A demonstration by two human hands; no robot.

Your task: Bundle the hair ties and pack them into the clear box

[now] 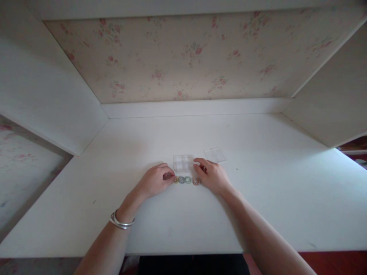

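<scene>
A clear plastic box (183,164) with compartments lies on the white table. In front of it is a row of small coloured rings: a yellow ring (176,179), a blue-grey ring (181,180), a green ring (187,180) and, a little apart, a reddish-brown ring (196,181). Whether they are tape rolls or bands is too small to tell. My left hand (157,178) is closed, its thumb and fingertips meeting at the yellow ring. My right hand (213,175) is at the box's right side, thumb and forefinger apart, its other fingers curled and partly hidden.
A clear flat lid (215,154) lies behind my right hand. White panels (323,88) stand on both sides of the table (172,221), and a floral-papered wall (183,57) rises at the back. The table's front edge runs beneath my forearms.
</scene>
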